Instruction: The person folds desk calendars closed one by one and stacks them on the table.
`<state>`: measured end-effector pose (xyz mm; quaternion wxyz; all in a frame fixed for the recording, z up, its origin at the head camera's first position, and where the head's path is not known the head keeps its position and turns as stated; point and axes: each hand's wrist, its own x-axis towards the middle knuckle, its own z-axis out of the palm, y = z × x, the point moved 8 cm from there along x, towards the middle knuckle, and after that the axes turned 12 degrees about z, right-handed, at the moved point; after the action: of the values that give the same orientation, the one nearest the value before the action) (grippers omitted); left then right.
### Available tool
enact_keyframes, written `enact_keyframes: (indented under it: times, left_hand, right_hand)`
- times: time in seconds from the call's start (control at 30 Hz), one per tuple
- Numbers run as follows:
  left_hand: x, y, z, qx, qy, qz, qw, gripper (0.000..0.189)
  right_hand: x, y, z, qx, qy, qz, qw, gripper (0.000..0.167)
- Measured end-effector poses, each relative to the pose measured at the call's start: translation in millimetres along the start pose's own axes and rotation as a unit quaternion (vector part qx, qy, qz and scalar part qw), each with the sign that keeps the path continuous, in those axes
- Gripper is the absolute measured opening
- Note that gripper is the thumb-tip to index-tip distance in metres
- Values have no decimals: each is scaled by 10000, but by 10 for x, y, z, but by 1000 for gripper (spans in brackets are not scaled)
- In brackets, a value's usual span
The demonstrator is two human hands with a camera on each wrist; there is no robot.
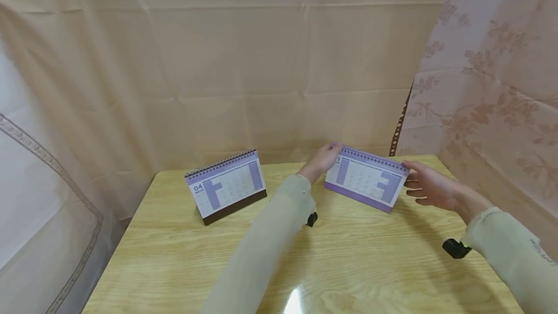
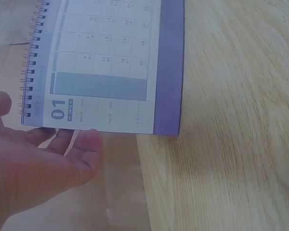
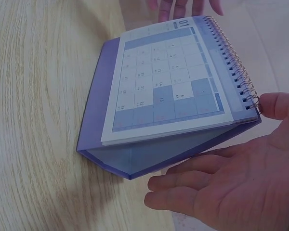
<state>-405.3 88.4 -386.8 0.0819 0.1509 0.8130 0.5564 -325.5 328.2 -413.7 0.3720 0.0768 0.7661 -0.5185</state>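
A purple desk calendar with a spiral binding on top stands at the right back of the table, its January page facing me. At its upper left corner is my left hand. In the left wrist view, that thumb is apart from the binding and the fingers reach to the calendar's side edge. My right hand is at the other end, thumb right at the spiral's end. Its fingers stretch out along the calendar's back, loosely spread.
A second desk calendar, with a dark base and an 04 page, stands to the left on the wooden table. Beige cloth hangs behind the table, and a flowered curtain hangs at the right.
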Motion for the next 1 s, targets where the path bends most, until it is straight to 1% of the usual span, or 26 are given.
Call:
enact_keyframes:
  times: [0.13,0.27,0.33,0.47,0.6,0.7,0.83,1.0]
  left_hand:
    - [6,-2,16,-188,-109,-53,9997,64]
    - [3,-5,37,-369,-283,-114,9989,64]
    - [-3,-6,46,-386,-387,-158,9984,65]
    - [6,-3,44,-372,-510,-144,9979,63]
    - [27,-7,26,-532,-443,-187,9974,57]
    - [33,-17,7,-678,-286,-299,9968,50]
    - [32,-33,-28,-724,-106,-427,9964,45]
    - [41,-44,-46,-805,-77,-431,9958,45]
  right_hand:
    - [11,13,-1,-12,-25,106,9999,95]
    - [28,11,15,48,-52,68,10000,95]
    - [47,4,23,94,-77,31,9999,94]
    - [92,4,36,295,-142,11,9995,96]
    - [121,21,72,674,-285,15,9973,99]
    - [138,25,96,861,-351,-6,9957,101]
    - [149,22,108,881,-350,-29,9955,101]
    - [149,11,123,920,-412,-60,9949,100]
